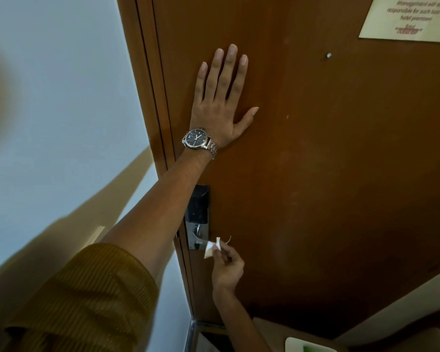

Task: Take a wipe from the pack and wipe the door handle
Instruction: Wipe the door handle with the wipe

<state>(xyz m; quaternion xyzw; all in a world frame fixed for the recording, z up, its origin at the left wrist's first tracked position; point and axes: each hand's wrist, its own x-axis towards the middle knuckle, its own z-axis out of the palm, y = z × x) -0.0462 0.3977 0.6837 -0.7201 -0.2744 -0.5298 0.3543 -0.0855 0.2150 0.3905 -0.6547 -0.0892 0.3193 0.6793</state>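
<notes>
A brown wooden door (315, 161) fills the view. Low on its left edge sits a metal lock plate (197, 217) with a lever door handle (226, 240) sticking out to the right. My right hand (226, 270) pinches a small white wipe (212, 247) and presses it around the handle's middle, so only the lever's tip shows. My left hand (220, 102), with a wristwatch, lies flat on the door above the lock, fingers spread. The wipe pack is partly visible at the bottom edge (308, 346).
A white wall (61, 110) borders the door frame on the left. A printed notice (412, 19) hangs at the door's upper right, with a small peephole (329, 55) below it. Furniture with a pale surface (272, 331) stands under the door at the bottom.
</notes>
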